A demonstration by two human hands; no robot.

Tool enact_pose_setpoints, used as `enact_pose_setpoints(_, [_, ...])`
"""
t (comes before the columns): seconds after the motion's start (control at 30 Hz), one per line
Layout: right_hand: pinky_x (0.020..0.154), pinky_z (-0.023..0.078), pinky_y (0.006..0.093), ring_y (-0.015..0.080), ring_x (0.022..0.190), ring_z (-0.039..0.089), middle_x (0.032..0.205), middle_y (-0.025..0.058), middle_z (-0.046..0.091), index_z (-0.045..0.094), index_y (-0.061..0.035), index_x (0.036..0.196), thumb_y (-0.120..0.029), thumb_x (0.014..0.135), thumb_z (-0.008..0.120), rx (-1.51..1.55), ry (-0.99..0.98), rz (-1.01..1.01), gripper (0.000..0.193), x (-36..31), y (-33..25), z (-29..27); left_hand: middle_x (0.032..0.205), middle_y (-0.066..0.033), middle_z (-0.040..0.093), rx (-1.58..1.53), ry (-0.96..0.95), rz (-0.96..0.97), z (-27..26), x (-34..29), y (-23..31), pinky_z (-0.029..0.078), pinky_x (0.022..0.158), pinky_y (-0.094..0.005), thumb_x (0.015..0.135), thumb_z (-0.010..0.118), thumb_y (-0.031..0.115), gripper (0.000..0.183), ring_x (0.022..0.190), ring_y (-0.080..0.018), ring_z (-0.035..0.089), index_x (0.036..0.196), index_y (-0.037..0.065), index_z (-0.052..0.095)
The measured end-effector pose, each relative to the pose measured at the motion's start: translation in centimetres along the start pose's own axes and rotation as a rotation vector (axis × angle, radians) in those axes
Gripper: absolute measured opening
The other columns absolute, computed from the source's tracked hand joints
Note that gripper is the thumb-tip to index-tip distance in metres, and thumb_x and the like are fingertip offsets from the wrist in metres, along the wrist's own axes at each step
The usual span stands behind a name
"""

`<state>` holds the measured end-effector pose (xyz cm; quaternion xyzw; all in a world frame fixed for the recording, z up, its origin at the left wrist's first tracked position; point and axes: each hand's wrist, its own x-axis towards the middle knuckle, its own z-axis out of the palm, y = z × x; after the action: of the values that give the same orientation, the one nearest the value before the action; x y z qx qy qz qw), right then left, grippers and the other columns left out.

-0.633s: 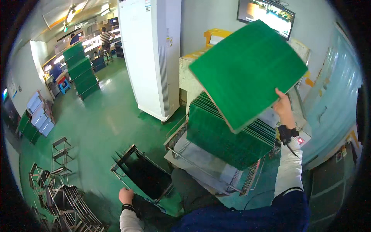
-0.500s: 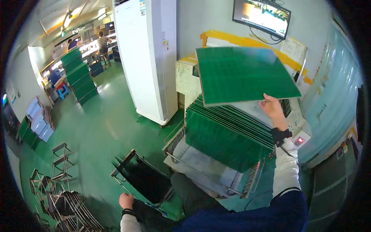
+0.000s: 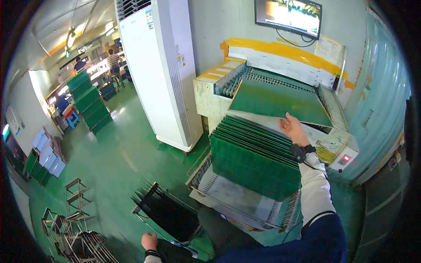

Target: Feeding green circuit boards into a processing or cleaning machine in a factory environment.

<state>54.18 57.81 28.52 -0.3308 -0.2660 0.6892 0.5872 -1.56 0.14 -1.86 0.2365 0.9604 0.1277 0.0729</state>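
Observation:
A flat green panel lies tilted slightly askew on the roller conveyor of the machine. My right hand is just by the panel's front edge, fingers apart and holding nothing. Below it, a slotted wire rack holds several green panels standing on edge in a row. At the lower left, my left hand is loosely curled beside my leg, with nothing visible in it. A smaller rack of dark, thin sheets stands close to that hand.
A tall white air-conditioner-like cabinet stands left of the machine. Empty metal racks are on the floor at left. Stacked green panels stand farther back, near seated people. A translucent curtain hangs at right; a screen is on the wall.
The green panel went from my right hand, raised above the rack, down onto the conveyor. My right hand has let go and moved slightly left. The left hand stays low.

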Motion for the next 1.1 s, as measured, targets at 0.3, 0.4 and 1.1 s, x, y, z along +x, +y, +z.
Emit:
enact_pose_setpoints(0.3, [0.062, 0.048, 0.0336, 0.0211, 0.070, 0.061, 0.082, 0.0073, 0.066, 0.060, -0.0035, 0.095, -0.039, 0.096, 0.054, -0.031, -0.092, 0.218, 0.036, 3.7, 3.3, -0.9, 0.083, -0.0231, 0.067, 0.022, -0.040, -0.040, 0.4, 0.6, -1.1, 0.052, 0.073, -0.0494, 0.072, 0.059, 0.025, 0.027, 0.080, -0.0418, 0.064, 0.080, 0.000, 0.067])
enact_pose_setpoints(0.4, [0.063, 0.049, 0.0333, 0.0213, 0.071, 0.062, 0.083, 0.0082, 0.066, 0.060, -0.0018, 0.097, -0.037, 0.097, 0.052, -0.020, -0.046, 0.111, 0.036, 4.5, 2.8, -0.9, 0.082, -0.0221, 0.067, 0.031, -0.064, -0.007, -0.6, -0.2, 1.2, 0.052, 0.073, -0.0488, 0.072, 0.060, 0.025, 0.026, 0.080, -0.0408, 0.065, 0.080, 0.001, 0.068])
enact_pose_setpoints(1.1, [0.069, 0.049, 0.0315, 0.0194, 0.079, 0.061, 0.092, 0.0079, 0.067, 0.063, -0.0042, 0.107, -0.039, 0.098, 0.049, -0.121, -0.145, 0.061, 0.038, 4.2, 2.6, 0.4, 0.078, -0.0227, 0.066, 0.050, -0.068, -0.031, -0.9, -0.2, 1.2, 0.052, 0.070, -0.0479, 0.070, 0.059, 0.023, 0.025, 0.075, -0.0415, 0.064, 0.074, 0.001, 0.068])
